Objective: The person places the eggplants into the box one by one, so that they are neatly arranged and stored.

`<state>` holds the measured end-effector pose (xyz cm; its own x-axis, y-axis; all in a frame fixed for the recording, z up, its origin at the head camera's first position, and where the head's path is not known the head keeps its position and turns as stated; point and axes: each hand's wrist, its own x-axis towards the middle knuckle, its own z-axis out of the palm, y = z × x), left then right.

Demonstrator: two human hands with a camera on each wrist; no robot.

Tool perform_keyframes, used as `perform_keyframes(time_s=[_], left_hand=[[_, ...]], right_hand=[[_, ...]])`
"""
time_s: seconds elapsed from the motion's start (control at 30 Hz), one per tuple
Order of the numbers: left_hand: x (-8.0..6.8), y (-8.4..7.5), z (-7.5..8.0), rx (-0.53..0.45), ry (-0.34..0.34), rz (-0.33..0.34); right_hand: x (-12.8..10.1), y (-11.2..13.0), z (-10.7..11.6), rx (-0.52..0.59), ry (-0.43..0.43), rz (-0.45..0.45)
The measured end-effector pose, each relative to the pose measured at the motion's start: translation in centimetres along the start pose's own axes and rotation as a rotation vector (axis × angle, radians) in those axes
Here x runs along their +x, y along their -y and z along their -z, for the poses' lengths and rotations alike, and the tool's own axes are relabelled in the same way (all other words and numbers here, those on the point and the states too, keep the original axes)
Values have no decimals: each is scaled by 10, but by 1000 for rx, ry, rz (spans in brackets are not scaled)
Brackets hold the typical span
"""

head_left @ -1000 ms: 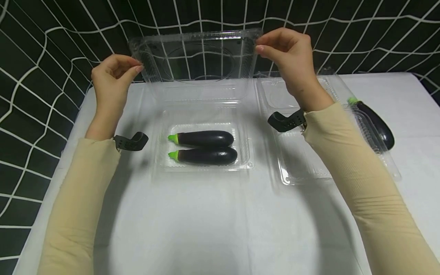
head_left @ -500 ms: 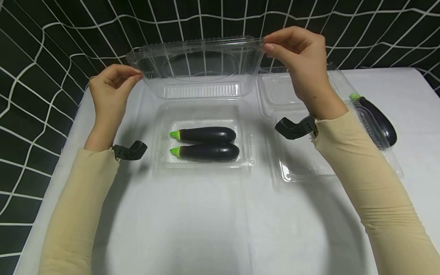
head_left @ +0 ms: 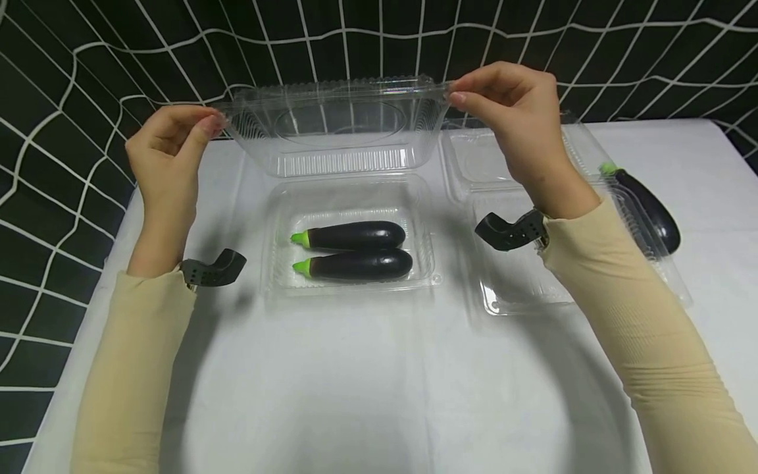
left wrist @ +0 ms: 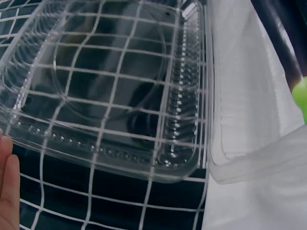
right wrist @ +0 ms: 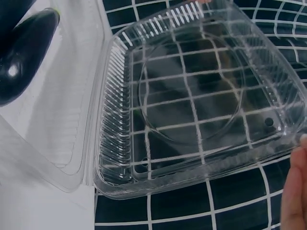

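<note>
Clear plastic clamshell container (head_left: 349, 230): thin, colourless, see-through; hinged along its far edge, set open at the middle of a white table (head_left: 355, 382). Lid (head_left: 337, 125): raised and tilted toward the person, free edge uppermost; rectangular with rounded corners, ribbed side walls, a beaded rim and a large oval panel pressed into its flat face; the black-and-white grid backdrop (head_left: 71, 79) shows through it in both wrist views. Left hand (head_left: 168, 148): thumb and curled fingers pinch the lid's left front corner. Right hand (head_left: 515, 108): thumb and fingertips pinch the right front corner. Base tray: shallow, flat on the table, ribbed floor. Contents: two eggplants (head_left: 352, 249), dark glossy purple with bright green stem ends pointing to the person's left, lying side by side and touching, lengthwise across the tray. Adjacent: a second clear clamshell container (head_left: 521, 276), open, on the table just to the right, partly under the right forearm. A third eggplant (head_left: 648, 207) lies at that container's far right side. Both arms wear beige sleeves (head_left: 628, 309), each with a black strap at the wrist.
</note>
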<state>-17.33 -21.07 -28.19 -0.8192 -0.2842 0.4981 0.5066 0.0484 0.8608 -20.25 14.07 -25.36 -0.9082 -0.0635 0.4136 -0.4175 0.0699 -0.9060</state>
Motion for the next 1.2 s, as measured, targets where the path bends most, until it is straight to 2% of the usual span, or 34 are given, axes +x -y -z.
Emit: perform_keyframes(time_s=[0.1,0.23,0.3,0.5,0.6,0.7,0.87,1.07,1.2], left_hand=[[-4,-5,-1,-51,5,3],[-9,-8,2,-37,18,16],[-12,-9,4,-21,17,27],[-28,-15,7,166,15,47],[-37,-19,9,231,18,78],[-47,-22,11,237,23,93],[-62,-21,15,268,34,60],[-78,-19,20,263,28,62],[-93,-13,21,271,33,13]], right_hand=[[-4,2,1,36,-6,-12],[-11,5,3,69,24,-43],[-16,8,4,52,47,-61],[-32,13,10,-44,78,-96],[-41,12,10,-14,68,-99],[-50,10,9,57,51,-96],[-65,7,8,86,55,-93],[-80,8,9,43,110,-99],[-94,7,9,3,124,-131]])
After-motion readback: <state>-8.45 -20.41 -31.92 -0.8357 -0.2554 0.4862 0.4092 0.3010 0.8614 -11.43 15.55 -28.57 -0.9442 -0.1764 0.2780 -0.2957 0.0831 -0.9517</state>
